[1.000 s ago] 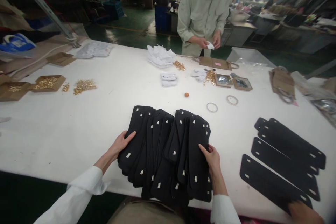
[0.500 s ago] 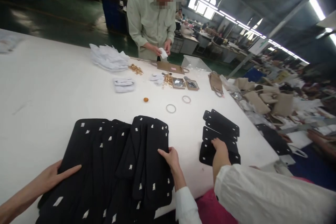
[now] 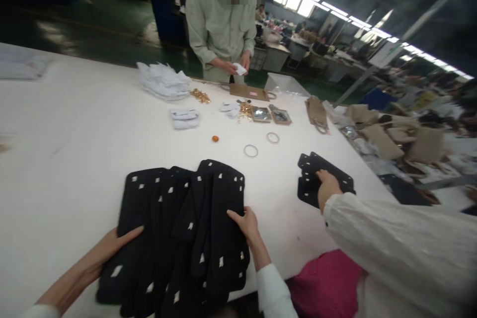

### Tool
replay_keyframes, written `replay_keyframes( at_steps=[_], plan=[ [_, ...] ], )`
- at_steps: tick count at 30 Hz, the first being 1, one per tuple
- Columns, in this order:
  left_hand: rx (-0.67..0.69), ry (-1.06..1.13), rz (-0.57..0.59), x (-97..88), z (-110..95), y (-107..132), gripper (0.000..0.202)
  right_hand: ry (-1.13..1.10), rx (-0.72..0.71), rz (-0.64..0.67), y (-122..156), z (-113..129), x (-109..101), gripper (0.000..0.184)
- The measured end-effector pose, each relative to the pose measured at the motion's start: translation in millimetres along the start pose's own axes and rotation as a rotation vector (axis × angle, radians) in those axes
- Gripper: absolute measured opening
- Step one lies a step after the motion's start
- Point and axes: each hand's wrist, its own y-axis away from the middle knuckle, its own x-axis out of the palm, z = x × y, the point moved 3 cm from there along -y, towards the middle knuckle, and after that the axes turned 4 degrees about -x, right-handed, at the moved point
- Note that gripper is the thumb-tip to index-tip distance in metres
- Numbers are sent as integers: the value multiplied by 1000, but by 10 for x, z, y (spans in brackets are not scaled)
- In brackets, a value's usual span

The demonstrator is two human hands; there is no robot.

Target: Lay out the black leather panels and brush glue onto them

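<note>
A fanned pile of black flat panels [image 3: 149, 218], rounded at the corners and dotted with small white patches, lies before me near the table's front edge. My left hand [image 3: 115, 248] grips its left side, thumb on top and fingers hidden beneath or behind the edge. On the right side, my right hand [image 3: 246, 223] holds the pile, its thumb laid over the rightmost panel. The panels overlap unevenly, several sticking out at different angles.
A co-worker's hand [image 3: 330, 186] rests on a smaller group of black panels [image 3: 309, 191] to the right. Beyond lie two pale rings [image 3: 251, 150], an orange round object [image 3: 215, 138], gold pieces [image 3: 200, 96], folded white cloth [image 3: 185, 118] and small boxes [image 3: 262, 114]. A person [image 3: 223, 20] stands opposite.
My left hand has moved right and slightly up, and the pile's left side has drawn in, making it narrower. The co-worker's panels have come closer together.
</note>
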Motion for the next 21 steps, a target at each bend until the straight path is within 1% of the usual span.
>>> replay_keyframes(
  at_steps=[1, 2, 4, 7, 9, 13, 15, 18, 21],
  plan=[
    [-32, 50, 22, 68, 11, 39, 58, -30, 25, -28, 5, 3, 37, 60],
    [-35, 80, 56, 141, 9, 71, 61, -60, 43, -41, 9, 11, 76, 62],
    [35, 88, 54, 261, -37, 116, 65, -118, 69, -11, 16, 41, 146, 61],
    [149, 27, 65, 380, -132, 139, 62, -171, 67, 63, 25, 109, 174, 55],
    [196, 26, 88, 396, -170, 117, 61, -167, 34, 108, 22, 153, 160, 51],
    [147, 90, 101, 321, -132, 21, 66, -148, -13, 194, 4, 207, 185, 50],
    [159, 98, 116, 303, -127, 8, 70, -164, -43, 237, 10, 245, 241, 52],
    [210, 84, 166, 337, -180, 66, 73, -171, -80, 305, 64, 337, 337, 56],
    [233, 106, 220, 388, -246, 149, 75, -201, -87, 386, 175, 461, 411, 59]
  ],
)
